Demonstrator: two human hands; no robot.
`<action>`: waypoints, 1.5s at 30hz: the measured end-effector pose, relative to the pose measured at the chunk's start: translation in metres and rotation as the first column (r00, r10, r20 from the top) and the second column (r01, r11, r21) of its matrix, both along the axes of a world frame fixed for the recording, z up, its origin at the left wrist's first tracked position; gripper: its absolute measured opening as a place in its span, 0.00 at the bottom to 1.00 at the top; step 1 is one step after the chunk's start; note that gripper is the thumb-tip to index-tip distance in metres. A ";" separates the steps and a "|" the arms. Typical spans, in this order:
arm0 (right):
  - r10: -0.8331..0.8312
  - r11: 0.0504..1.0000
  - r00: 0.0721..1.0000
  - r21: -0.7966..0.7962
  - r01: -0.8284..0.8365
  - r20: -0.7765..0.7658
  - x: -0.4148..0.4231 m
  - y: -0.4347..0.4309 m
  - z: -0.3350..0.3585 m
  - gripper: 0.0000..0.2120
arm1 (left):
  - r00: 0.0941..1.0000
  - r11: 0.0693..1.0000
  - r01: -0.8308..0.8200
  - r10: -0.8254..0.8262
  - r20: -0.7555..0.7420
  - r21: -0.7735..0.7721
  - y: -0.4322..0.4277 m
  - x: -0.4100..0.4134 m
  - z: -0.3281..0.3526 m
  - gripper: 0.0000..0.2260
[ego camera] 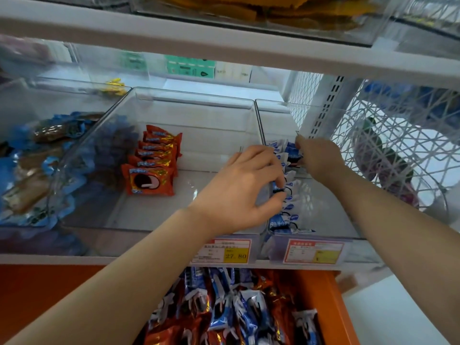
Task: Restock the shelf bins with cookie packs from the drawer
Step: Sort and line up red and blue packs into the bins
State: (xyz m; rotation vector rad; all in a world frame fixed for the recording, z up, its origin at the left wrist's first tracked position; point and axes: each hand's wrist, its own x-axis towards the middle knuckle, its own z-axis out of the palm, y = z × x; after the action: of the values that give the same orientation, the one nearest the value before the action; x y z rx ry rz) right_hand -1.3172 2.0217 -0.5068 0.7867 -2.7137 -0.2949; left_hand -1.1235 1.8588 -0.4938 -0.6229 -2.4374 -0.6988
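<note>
The left hand is pinching blue cookie packs standing in a row inside the right clear bin. The right hand is gripping packs at the row's far end.

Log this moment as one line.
stage: arranging blue packs in right bin | left hand: on front of row | right hand: at back of row | drawer: open, packs left

Blue-and-white cookie packs stand on edge in a row, running from under the left hand back to the right hand. Orange packs line up left of both; the drawer below holds mixed packs.
</note>
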 end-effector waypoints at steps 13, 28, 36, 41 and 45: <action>-0.023 1.000 0.997 -0.010 0.024 0.071 0.016 0.003 0.002 0.15 | 0.999 1.000 -0.011 0.010 0.040 0.017 -0.001 0.000 -0.002 0.13; 0.257 0.919 0.958 -0.340 -0.202 0.125 0.151 0.030 0.055 0.24 | 0.991 0.961 -0.132 0.124 -0.051 -0.242 0.005 0.008 0.006 0.17; 0.223 0.953 0.945 -0.257 -0.160 0.239 0.212 0.054 0.021 0.28 | 0.952 0.802 -0.300 0.221 -0.210 -0.516 0.025 0.046 0.002 0.08; 0.237 0.960 0.971 -0.162 -0.228 0.036 0.219 0.071 -0.005 0.23 | 0.939 0.754 -0.344 0.286 -0.193 -0.559 0.025 0.082 -0.012 0.27; 0.201 0.962 0.978 -0.178 -0.206 -0.046 0.231 0.078 -0.013 0.30 | 0.923 0.731 -0.373 0.356 -0.146 -0.572 0.018 0.112 -0.028 0.34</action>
State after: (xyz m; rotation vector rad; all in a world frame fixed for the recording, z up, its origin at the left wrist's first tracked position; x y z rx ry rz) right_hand -1.0861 2.0995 -0.5194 0.9887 -2.5604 -0.0103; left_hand -1.0117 1.8764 -0.5221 -0.3357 -2.6340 0.2571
